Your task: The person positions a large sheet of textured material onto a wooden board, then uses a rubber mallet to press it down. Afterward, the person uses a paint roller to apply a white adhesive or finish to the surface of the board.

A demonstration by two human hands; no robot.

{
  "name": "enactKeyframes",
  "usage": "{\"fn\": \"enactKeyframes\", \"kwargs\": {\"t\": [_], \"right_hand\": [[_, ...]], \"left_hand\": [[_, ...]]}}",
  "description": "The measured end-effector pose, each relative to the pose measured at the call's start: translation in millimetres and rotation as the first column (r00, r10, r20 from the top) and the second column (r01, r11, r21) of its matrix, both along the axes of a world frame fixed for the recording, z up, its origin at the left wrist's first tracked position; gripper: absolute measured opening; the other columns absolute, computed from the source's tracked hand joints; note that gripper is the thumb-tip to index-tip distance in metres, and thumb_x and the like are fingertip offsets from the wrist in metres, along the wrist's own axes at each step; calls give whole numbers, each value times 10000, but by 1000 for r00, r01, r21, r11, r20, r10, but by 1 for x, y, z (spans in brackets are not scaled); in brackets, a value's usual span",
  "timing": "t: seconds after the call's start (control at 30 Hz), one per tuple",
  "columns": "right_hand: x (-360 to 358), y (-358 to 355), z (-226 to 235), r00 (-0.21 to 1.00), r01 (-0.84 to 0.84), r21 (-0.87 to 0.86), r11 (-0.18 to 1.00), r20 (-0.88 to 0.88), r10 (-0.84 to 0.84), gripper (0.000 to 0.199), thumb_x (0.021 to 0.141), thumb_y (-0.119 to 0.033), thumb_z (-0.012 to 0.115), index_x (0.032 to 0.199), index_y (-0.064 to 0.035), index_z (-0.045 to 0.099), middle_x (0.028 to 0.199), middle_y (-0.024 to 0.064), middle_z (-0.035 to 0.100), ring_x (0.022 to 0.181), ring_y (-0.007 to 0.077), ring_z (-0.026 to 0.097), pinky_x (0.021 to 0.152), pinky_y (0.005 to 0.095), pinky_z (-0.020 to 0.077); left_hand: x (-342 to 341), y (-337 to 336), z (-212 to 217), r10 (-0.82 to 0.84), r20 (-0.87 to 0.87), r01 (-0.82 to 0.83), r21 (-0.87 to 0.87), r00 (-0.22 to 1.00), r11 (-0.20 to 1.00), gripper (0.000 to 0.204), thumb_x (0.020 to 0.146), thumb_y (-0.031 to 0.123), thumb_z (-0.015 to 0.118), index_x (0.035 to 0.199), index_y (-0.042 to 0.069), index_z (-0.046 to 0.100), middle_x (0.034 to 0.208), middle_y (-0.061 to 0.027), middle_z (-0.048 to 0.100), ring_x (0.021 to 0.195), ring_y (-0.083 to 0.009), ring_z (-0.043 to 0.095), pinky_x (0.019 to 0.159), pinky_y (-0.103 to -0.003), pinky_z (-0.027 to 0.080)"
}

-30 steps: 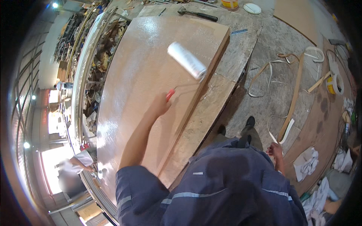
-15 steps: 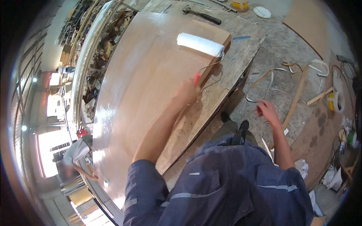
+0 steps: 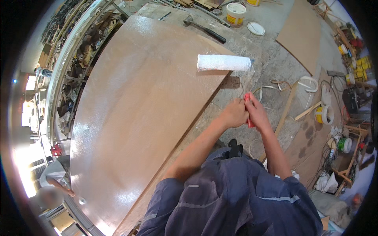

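Note:
A paint roller with a white fuzzy cover (image 3: 224, 63) and a red handle (image 3: 248, 97) is held in front of me. My right hand (image 3: 258, 113) is closed round the handle. Against it, my left hand (image 3: 235, 113) has curled fingers and also grips the handle. The roller cover is over the right edge of a large brown board (image 3: 138, 90), which has a wet shine along its far left side. Whether the cover touches the board I cannot tell.
Beyond the board lie a hammer (image 3: 204, 29), a white bucket (image 3: 236, 15) and its lid (image 3: 256, 28). A tan sheet (image 3: 301, 35), wood strips (image 3: 286, 110) and another bucket (image 3: 324, 115) are on the right. Another person (image 3: 55, 177) works at the far left edge.
My right hand has come up from the right and taken hold of the roller handle beside my left hand. The roller has turned and moved rightward. The view has shifted.

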State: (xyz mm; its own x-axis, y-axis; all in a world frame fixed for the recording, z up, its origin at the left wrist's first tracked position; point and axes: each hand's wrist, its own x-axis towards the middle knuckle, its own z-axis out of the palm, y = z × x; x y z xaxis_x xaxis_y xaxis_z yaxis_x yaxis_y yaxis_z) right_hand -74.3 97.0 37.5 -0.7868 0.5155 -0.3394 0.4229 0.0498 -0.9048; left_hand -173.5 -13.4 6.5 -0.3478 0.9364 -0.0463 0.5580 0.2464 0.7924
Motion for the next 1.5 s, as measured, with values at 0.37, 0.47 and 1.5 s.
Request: {"fn": "enactKeyframes", "kwargs": {"t": [0.37, 0.47, 1.5], "right_hand": [[-30, 80, 22, 940, -77, 77, 994, 339, 46, 433, 977, -291, 457, 1394, -180, 491, 632, 24, 514, 412, 108, 477, 351, 283, 362], [-74, 106, 34, 922, -173, 168, 970, 374, 99, 336, 971, -320, 460, 1228, -141, 583, 627, 33, 514, 361, 114, 445, 312, 289, 325], [-59, 157, 39, 884, -425, 24, 905, 227, 409, 431, 982, -200, 423, 1407, -125, 438, 737, 30, 572, 459, 87, 491, 422, 257, 419]], "left_hand": [[16, -158, -34, 63, 446, -12, -116, 893, 993, 418, 927, 333, 585, 1172, -5, 604, 1099, -222, 644, 1041, -353, 618, 892, -405, 477], [34, -220, -37, 459, 412, -335, -339, 787, 879, 342, 924, 303, 581, 1035, -12, 654, 1000, -207, 672, 927, -344, 649, 821, -372, 503], [90, -205, -78, 965, -241, -919, -394, 105, 2, 425, 874, 404, 606, 721, 7, 612, 694, -216, 629, 681, -406, 633, 629, -474, 481]]}}
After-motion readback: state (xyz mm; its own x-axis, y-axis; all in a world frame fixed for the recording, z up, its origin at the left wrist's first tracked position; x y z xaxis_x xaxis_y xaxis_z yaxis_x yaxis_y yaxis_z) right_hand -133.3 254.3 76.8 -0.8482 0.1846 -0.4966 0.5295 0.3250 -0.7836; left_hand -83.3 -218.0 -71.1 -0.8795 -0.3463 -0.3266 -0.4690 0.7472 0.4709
